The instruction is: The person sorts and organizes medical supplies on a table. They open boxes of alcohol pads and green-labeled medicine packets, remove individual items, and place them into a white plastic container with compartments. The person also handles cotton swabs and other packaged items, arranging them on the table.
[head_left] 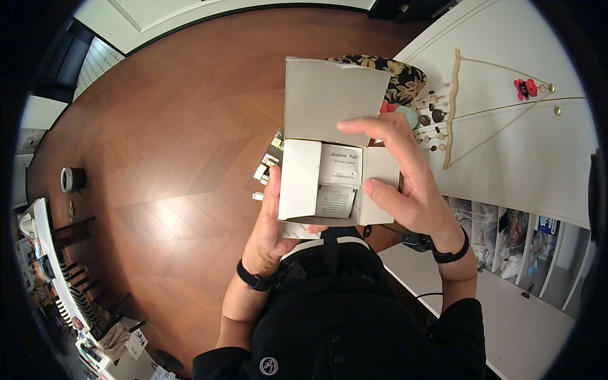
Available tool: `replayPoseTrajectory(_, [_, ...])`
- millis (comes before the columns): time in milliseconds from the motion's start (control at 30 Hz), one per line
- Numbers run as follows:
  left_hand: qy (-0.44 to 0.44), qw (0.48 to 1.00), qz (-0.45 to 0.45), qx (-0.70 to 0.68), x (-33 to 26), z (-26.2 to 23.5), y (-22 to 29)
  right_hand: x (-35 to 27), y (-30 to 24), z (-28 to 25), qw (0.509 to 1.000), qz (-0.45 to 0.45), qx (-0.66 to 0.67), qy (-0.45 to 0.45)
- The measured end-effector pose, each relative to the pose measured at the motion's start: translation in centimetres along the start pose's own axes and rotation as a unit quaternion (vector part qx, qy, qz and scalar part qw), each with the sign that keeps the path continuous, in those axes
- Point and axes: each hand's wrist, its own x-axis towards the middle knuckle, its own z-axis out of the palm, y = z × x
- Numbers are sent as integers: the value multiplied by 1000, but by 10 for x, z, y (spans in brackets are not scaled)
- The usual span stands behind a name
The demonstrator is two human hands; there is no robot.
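In front of my body is a small white cardboard box, its long lid folded back away from me and its side flaps spread out. Inside lie white alcohol pad sachets with printed faces. My left hand grips the box from its left side and underneath. Part of a white printed piece shows under the box, by the left fingers. My right hand has its fingers apart: the thumb touches the right flap, and the index finger stretches over the lid's lower part. Its other fingers are partly hidden.
Small green and black packages show beyond the box's left edge. A floral-patterned seat is behind the lid. White cabinets with a hanging wooden-stick ornament and open shelf slots stand right. Wooden floor spreads left.
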Motion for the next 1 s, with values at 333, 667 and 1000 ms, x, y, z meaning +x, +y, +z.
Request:
replayPoseTrajectory(333, [4, 999, -14, -30, 0, -6, 3, -2, 10, 13, 921, 120, 366, -51])
replayPoseTrajectory(667, [14, 998, -16, 55, 2, 8, 8, -6, 8, 9, 962, 65, 266, -8])
replayPoseTrajectory(1000, [38, 997, 10, 68, 5, 5, 9, -6, 7, 8, 974, 59, 217, 12])
